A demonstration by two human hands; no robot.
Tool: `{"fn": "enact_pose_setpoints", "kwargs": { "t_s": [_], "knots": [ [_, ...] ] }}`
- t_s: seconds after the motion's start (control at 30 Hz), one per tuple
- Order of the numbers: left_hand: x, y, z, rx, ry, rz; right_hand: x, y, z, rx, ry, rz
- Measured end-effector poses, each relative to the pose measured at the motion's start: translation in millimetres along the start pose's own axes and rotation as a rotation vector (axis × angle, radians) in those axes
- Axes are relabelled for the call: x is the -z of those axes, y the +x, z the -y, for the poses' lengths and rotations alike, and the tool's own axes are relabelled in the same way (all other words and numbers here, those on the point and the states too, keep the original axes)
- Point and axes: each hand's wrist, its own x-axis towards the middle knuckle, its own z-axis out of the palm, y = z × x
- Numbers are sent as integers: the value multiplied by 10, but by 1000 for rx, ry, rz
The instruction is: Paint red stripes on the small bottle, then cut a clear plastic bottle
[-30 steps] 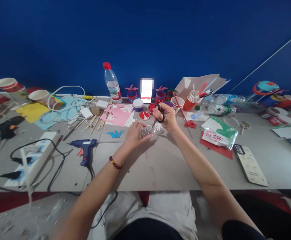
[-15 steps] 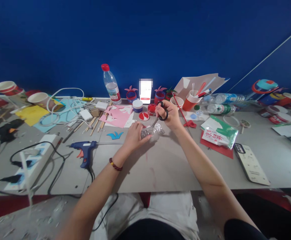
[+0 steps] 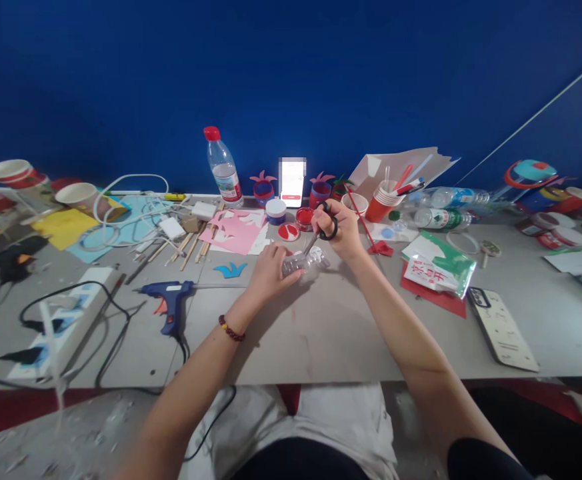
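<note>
My left hand grips a clear plastic bottle piece low over the table, holding it on its side. In my right hand are black-handled scissors, their blades pointing down and left against the upper side of the plastic. Whether the tips have gone through the plastic I cannot tell. Behind my hands stand an open jar of red paint and its red-smeared lid. A blue paper cut-out shaped like leaves lies left of my left hand.
A blue glue gun and a white power strip with trailing cables lie to the left. A red-capped bottle and a lit phone stand at the back. Rightward are paper cups, a green paper sheet and another phone.
Hardly anything differs. The scissors and my right hand have shifted very slightly, while my left hand keeps its hold on the bottle piece.
</note>
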Motion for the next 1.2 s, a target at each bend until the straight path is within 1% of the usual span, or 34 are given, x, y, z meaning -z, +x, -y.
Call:
{"fn": "enact_pose_setpoints", "kwargs": {
  "t_s": [0.23, 0.37, 0.63, 0.77, 0.93, 1.07, 1.2],
  "knots": [
    [-13, -7, 13, -2, 2, 0, -13, -15, -50, 32, -26, -5],
    [-32, -10, 33, -2, 1, -2, -53, -28, -29, 59, -38, 12],
    [-52, -2, 45, 0, -28, -28, -81, -39, -38, 59, -64, -21],
    [-29, -2, 28, 4, -28, -25, -111, -48, -30, 46, -65, 4],
    [-24, -7, 11, -2, -27, -33, -159, -54, 42, 21, -60, 20],
    [-15, -4, 3, 4, -25, -28, -131, -41, 84, 40, -58, -5],
    [-3, -6, 6, 10, -24, -20, -53, -10, 111, 22, -32, -28]
  ]
}}
